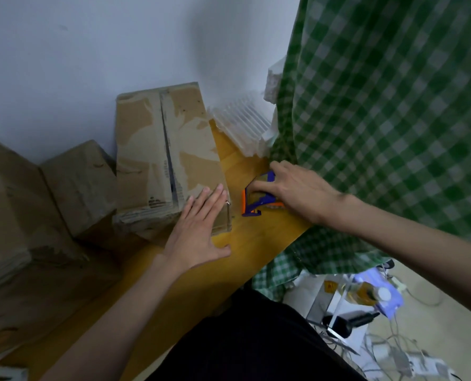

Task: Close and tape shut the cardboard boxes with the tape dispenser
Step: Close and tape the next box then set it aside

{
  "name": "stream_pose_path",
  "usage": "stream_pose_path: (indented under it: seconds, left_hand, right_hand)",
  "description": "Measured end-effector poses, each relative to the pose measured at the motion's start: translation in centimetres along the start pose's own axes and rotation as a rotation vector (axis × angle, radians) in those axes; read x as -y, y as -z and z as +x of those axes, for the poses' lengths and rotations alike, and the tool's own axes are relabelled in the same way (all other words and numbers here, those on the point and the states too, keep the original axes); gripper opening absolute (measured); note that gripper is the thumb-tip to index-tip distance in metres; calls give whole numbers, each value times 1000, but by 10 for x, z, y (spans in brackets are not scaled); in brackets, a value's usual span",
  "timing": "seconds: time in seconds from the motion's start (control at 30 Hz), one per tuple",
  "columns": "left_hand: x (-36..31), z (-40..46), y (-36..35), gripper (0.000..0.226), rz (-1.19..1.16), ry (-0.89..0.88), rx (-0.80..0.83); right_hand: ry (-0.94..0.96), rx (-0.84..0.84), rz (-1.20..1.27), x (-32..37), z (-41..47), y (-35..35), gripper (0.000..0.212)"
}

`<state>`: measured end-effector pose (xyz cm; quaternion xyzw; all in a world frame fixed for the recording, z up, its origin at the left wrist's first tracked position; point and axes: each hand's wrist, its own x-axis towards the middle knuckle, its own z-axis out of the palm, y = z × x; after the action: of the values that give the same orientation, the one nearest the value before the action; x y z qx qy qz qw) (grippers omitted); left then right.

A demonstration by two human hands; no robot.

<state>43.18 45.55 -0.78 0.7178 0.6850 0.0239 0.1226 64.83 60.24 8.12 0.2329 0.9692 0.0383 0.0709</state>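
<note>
A tall worn cardboard box stands on the yellow wooden table, its two top flaps folded down with a dark seam between them. My left hand lies flat, fingers spread, on the box's near right corner. To the right of the box a blue and orange tape dispenser rests on the table. My right hand covers its right side, fingers curled over it. Whether the dispenser is lifted off the table I cannot tell.
Two more cardboard boxes stand to the left. Ribbed clear plastic packaging lies behind the dispenser. A green checked cloth hangs at the right. Cables and bottles litter the floor below.
</note>
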Motion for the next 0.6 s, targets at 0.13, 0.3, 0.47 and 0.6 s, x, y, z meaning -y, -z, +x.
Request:
stream_pose_path:
  seconds: [0.13, 0.3, 0.47, 0.6]
  left_hand:
    - [3, -2, 0, 123, 14, -6, -3]
    - [0, 1, -3, 122, -19, 34, -51]
    - [-2, 4, 0, 119, -59, 27, 3]
    - [-3, 2, 0, 117, -38, 39, 2]
  right_hand:
    - [48, 87, -178, 33, 20, -14, 45]
    - [-28, 395, -46, 35, -5, -103, 47]
    - [-201, 170, 207, 44, 43, -108, 53]
    - [-381, 252, 389, 19, 36, -136, 57]
